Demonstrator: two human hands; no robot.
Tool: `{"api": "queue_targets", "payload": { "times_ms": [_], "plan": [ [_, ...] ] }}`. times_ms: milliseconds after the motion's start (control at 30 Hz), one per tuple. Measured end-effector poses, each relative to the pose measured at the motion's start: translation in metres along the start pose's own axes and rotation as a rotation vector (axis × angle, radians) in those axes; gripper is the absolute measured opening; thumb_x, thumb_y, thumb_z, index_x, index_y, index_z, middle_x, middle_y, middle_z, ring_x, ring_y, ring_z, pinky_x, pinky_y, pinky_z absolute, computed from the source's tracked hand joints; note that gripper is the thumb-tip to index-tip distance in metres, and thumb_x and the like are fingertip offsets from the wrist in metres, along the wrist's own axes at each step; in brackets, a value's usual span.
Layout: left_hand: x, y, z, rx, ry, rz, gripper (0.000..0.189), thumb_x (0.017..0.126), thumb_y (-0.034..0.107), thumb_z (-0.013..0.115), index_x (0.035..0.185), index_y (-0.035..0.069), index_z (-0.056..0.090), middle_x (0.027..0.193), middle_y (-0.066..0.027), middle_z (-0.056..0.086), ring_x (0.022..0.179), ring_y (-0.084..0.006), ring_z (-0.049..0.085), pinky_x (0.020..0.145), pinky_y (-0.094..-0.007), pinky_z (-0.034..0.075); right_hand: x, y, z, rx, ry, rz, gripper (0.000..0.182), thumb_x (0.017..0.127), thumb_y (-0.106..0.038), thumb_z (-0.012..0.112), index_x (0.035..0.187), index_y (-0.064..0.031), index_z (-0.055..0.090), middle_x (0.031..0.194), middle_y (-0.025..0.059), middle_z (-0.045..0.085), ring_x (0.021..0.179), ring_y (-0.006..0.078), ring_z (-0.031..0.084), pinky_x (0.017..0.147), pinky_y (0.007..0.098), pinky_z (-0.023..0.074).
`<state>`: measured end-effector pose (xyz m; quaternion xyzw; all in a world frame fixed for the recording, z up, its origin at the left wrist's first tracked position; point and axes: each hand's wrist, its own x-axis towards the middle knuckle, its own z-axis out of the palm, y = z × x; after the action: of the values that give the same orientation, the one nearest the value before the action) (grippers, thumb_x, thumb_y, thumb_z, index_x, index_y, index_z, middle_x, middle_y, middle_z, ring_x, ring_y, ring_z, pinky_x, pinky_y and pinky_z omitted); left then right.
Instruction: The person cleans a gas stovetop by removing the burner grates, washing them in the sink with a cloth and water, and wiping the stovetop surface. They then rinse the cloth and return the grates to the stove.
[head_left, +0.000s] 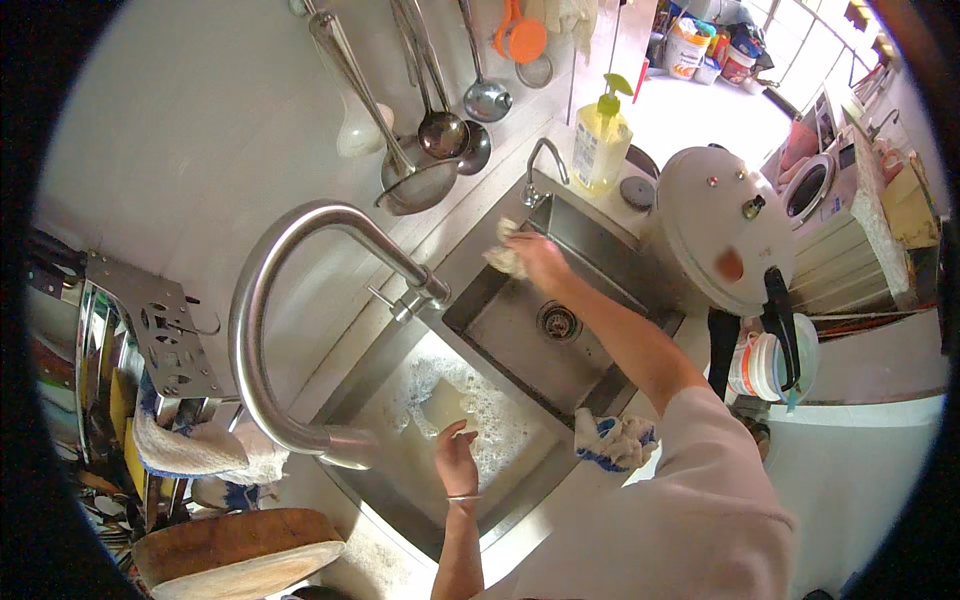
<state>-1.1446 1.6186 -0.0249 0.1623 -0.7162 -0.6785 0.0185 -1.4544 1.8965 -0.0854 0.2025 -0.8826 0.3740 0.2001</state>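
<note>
Before me is a double-bowl stainless steel sink (540, 409). My right hand (534, 259) grips a crumpled off-white cloth (507, 253) at the back rim of the smaller bowl, near the small tap (531, 191). That bowl has a drain strainer (559, 322) and shows no standing water. My left hand (456, 457) hangs over the larger bowl with slightly curled fingers and nothing in it. Cloudy water with soap suds (495, 420) lies in this bowl. A large curved faucet (255, 315) arches over its left side. A white and blue cloth (615, 442) lies on the near rim.
A pressure cooker (724, 232) and a soap pump bottle (600, 146) stand right of the sink. Ladles (442, 135) and a strainer (418, 187) hang on the wall. At left are a knife rack (161, 330), draped towels (195, 450) and a round wooden cutting board (240, 544).
</note>
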Motion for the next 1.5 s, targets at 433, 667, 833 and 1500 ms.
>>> {"api": "queue_targets", "payload": {
  "times_ms": [433, 667, 833, 1500],
  "plan": [
    [0.072, 0.04, 0.078, 0.346, -0.16, 0.218, 0.02, 0.089, -0.004, 0.052, 0.105, 0.005, 0.062, 0.099, -0.0094, 0.064, 0.086, -0.0179, 0.063, 0.076, -0.0298, 0.05, 0.123, 0.128, -0.037, 0.209, -0.125, 0.207, 0.021, 0.08, -0.007, 0.059, 0.1, -0.0086, 0.066, 0.098, 0.0143, 0.066, 0.091, 0.0328, 0.063, 0.076, 0.0418, 0.0495],
    [0.095, 0.031, 0.078, 0.591, -0.13, 0.469, 0.019, 0.08, -0.001, 0.057, 0.098, 0.003, 0.064, 0.099, -0.0147, 0.063, 0.091, -0.0336, 0.06, 0.08, -0.0397, 0.049, 0.069, 0.074, -0.056, -0.038, 0.056, 0.065, 0.028, 0.076, 0.002, 0.057, 0.102, -0.0041, 0.067, 0.106, 0.0133, 0.066, 0.1, 0.0299, 0.062, 0.084, 0.0357, 0.0487],
    [0.097, 0.024, 0.076, 0.522, -0.157, 0.471, 0.02, 0.081, 0.001, 0.058, 0.1, 0.004, 0.064, 0.106, -0.0141, 0.062, 0.099, -0.0324, 0.059, 0.088, -0.0383, 0.047, 0.018, 0.024, -0.03, 0.522, -0.065, 0.844, 0.032, 0.076, -0.003, 0.061, 0.108, -0.0031, 0.066, 0.096, 0.0122, 0.069, 0.088, 0.0229, 0.064, 0.082, 0.0322, 0.0494],
    [-0.072, 0.003, -0.068, -0.696, 0.491, -0.591, 0.012, 0.097, 0.026, 0.052, 0.098, 0.015, 0.056, 0.092, 0.0042, 0.057, 0.082, -0.0127, 0.056, 0.06, -0.0317, 0.048, -0.168, -0.284, 0.058, 0.497, -0.814, 0.491, 0.027, 0.092, -0.026, 0.058, 0.095, 0.0008, 0.061, 0.074, 0.0065, 0.059, 0.068, 0.0126, 0.053, 0.063, 0.0301, 0.0444]
  ]
}}
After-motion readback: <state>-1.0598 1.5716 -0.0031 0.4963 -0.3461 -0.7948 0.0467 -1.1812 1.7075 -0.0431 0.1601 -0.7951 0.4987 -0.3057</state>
